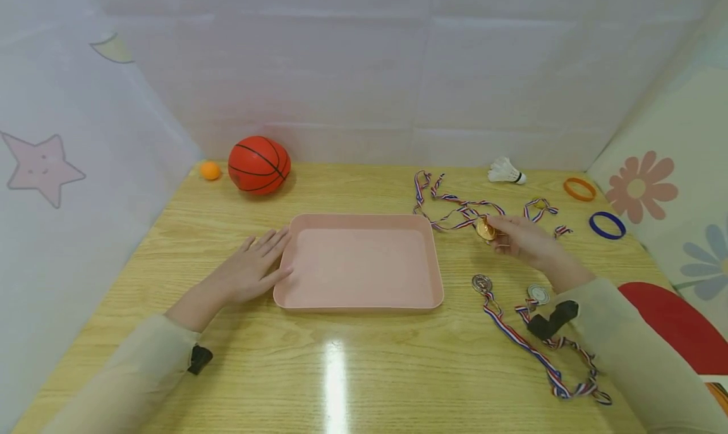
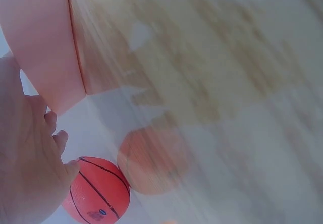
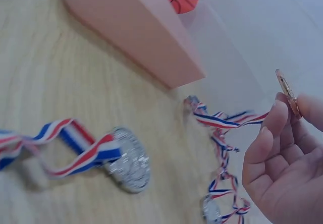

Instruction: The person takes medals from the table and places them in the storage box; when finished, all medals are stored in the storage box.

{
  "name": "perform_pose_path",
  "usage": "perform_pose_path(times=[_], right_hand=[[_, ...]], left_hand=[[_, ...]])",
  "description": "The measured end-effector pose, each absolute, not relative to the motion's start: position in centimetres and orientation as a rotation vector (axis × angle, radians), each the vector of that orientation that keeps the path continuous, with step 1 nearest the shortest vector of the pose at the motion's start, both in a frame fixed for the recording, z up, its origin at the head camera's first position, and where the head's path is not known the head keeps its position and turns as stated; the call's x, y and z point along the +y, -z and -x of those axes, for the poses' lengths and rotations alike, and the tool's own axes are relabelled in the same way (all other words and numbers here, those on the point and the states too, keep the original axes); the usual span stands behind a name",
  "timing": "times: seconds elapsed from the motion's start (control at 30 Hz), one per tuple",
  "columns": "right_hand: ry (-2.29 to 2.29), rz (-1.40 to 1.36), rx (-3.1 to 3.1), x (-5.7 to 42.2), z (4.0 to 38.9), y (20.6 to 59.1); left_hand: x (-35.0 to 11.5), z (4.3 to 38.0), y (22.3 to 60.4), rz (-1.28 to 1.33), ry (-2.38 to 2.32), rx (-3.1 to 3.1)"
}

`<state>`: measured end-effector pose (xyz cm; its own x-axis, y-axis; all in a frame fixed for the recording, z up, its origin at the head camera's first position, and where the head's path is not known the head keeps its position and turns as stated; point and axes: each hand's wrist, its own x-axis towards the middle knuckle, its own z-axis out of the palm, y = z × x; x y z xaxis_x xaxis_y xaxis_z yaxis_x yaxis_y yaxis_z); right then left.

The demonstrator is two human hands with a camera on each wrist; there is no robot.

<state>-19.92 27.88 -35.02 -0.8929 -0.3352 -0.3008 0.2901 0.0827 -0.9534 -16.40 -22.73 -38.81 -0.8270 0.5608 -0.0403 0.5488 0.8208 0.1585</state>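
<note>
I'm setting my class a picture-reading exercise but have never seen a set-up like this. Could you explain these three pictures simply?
There is no robot here, just a person's two bare hands. The wide picture comes from a camera worn on the head, looking forward and down. The other two come from cameras on each wrist, so they look tilted.

On the wooden table stands a pink tray. The left hand rests at its edge, fingers outstretched. The right hand pinches a gold-coloured medal. Nearby lie silver-coloured medals on striped ribbons. Further back are a red basketball, a small orange ball and a shuttlecock.
</note>
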Motion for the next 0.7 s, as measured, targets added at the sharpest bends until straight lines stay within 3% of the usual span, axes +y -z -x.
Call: perform_pose_path(times=[0.7], right_hand=[[2.308, 0.309, 1.516, 27.9, 21.6, 27.1]], left_hand=[[-22.7, 16.4, 38.8, -0.887, -0.223, 2.906]])
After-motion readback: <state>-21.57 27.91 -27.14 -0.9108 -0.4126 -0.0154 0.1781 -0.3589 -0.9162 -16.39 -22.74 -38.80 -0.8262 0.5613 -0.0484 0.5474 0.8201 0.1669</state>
